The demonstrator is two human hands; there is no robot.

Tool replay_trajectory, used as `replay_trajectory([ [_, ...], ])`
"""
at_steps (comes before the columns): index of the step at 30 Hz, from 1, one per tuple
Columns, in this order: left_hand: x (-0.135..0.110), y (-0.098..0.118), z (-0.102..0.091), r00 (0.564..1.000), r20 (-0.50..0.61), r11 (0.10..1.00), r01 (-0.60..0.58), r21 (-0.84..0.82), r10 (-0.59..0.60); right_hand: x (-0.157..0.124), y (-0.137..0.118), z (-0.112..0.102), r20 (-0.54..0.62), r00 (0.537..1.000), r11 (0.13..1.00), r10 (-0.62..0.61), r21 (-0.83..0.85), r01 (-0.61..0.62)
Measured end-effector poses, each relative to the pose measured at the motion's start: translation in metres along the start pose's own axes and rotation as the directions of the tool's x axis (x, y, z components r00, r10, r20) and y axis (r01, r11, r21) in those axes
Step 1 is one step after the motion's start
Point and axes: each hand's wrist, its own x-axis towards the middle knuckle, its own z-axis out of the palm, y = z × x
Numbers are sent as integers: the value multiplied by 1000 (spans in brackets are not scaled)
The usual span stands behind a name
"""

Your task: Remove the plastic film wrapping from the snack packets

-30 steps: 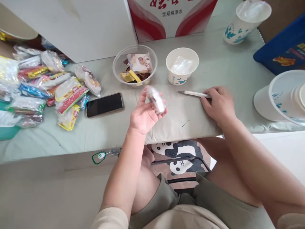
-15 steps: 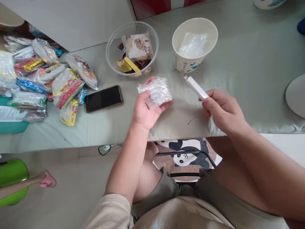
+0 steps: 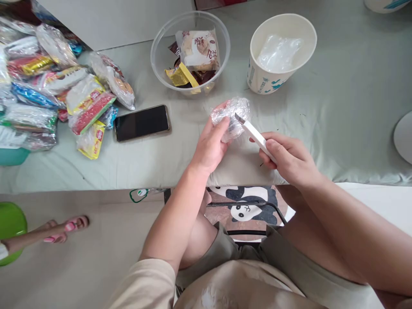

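My left hand (image 3: 214,137) is closed on a small bundle wrapped in clear plastic film (image 3: 240,109); what lies inside the film is hard to make out. In my right hand (image 3: 286,156) is a white utility knife (image 3: 260,139), its short blade out and pointing up and left. The blade tip lies over the wrapped bundle; whether it touches the film I cannot tell. Beyond my hands stand a clear plastic bowl (image 3: 154,64) with packaged snacks in it and a white paper bucket (image 3: 257,81) holding crumpled clear plastic.
A black phone (image 3: 142,123) lies on the cloth-covered table (image 3: 347,98), left of my hands. Several packaged snacks (image 3: 67,86) are heaped at the far left. A white round object (image 3: 404,137) sits at the right edge. Another person's feet in pink sandals (image 3: 76,224) show below.
My right hand has brought the knife leftward to the wrapped bundle. My left hand has turned the bundle and shifted it a little right. The camera view has moved slightly.
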Motion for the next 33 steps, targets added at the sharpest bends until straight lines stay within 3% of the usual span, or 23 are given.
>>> replay_trajectory([
  [3,-1,0,-1,1000,-9,1000,5,-7,-5,0,5,1,3,995,994,-95,-54,95],
  [5,-2,0,0,1000,-18,1000,24,-16,-24,0,7,3,9,995,993,-97,-71,97],
  [12,-5,0,7,1000,-5,999,-10,-52,10,2,0,10,126,980,971,154,162,-174],
  [16,-1,13,5,976,-104,975,-202,-89,192,-1,-2,2,79,979,979,186,-104,-177],
  [18,2,23,0,951,-163,954,-282,-100,263,-2,1,-8,-7,995,943,101,-319,-98],
  [20,3,32,-7,956,-184,966,-247,-74,231,0,7,-20,-155,985,824,-81,-567,-21],
  [23,-2,37,-18,992,-104,997,-71,-8,69,5,17,-36,-285,889,550,-358,-834,-46],
  [25,-6,33,-23,1000,-1,999,12,48,-12,8,20,-40,-286,838,469,-464,-882,-41],
  [30,-13,16,-18,968,207,970,91,226,-139,10,18,-20,-96,775,574,-624,-729,373],
  [33,-13,8,-9,939,279,962,135,236,-200,9,14,-6,-118,772,603,-625,-701,381],
])
